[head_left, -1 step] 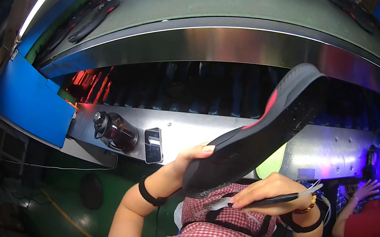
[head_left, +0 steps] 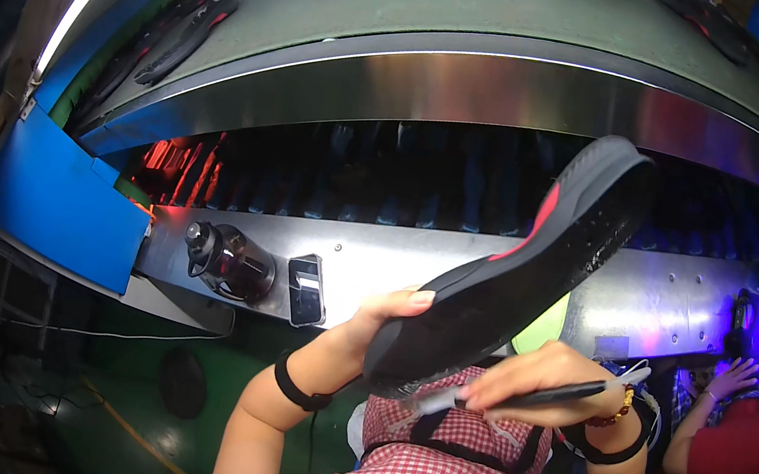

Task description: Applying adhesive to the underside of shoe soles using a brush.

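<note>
Two hands are busy: the left hand's (head_left: 383,317) fingers are closed on the near end of a black shoe (head_left: 513,286), thumb on its edge, others hidden, probably to expose the underside, which slants up and rightward beyond them. The right hand's (head_left: 539,379) fingers pinch a slim brush (head_left: 560,394), likely for fine control, that wrist bent inward, its tip pointing leftward ahead of them.
</note>
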Demonstrator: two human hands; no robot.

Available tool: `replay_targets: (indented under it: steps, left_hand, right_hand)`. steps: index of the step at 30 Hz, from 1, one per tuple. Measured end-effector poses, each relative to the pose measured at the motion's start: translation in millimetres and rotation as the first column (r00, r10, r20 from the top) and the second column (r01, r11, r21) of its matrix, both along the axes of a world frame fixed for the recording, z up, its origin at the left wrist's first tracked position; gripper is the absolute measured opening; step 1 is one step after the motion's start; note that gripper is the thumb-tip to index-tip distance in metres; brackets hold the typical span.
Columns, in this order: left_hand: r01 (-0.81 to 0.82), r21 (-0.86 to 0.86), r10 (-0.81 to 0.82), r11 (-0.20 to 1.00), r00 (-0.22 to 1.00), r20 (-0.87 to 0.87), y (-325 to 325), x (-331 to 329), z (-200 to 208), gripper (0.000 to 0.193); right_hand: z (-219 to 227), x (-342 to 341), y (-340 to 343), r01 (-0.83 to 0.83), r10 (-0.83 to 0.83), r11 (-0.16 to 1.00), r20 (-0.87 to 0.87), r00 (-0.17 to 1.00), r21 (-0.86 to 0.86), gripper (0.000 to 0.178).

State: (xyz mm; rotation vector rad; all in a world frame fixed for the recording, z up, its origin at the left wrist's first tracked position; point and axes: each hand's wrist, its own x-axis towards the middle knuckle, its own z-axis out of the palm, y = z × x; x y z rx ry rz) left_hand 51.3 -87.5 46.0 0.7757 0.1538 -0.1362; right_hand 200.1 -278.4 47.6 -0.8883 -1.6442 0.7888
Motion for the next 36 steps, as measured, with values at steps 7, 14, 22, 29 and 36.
replay_targets:
  steps: [7, 14, 22, 29, 36]
  left_hand:
    - [0.141, 0.036, -0.130, 0.989, 0.968, -0.217, -1.5, 5.6, 3.9, 0.053]
    - [0.228, 0.143, -0.186, 0.963, 0.948, -0.257, 1.6, 5.4, -0.6, 0.054]
    - [0.239, 0.223, -0.170, 0.945, 0.943, -0.288, 2.7, -1.5, 4.9, 0.056]
    - [0.262, 0.294, -0.175, 0.919, 0.941, -0.291, 5.9, -8.7, 9.5, 0.060]
    - [0.174, 0.252, -0.077, 0.952, 0.933, -0.351, 10.0, -17.9, 9.6, 0.058]
  right_hand:
    - [-1.0, 9.2, -3.3, -0.129, 0.136, 0.989, 0.109, 0.985, -0.068, 0.027]
    - [11.4, 14.8, -9.4, -0.031, 0.068, 0.992, 0.320, 0.945, -0.120, 0.023]
    - [26.4, 25.5, -20.4, 0.092, 0.063, 0.960, 0.528, 0.847, -0.263, 0.022]
    - [23.7, 34.0, -23.7, 0.159, -0.019, 0.964, 0.544, 0.839, -0.213, 0.025]
    - [29.9, 46.3, -28.9, 0.216, -0.066, 0.954, 0.559, 0.826, -0.207, 0.025]
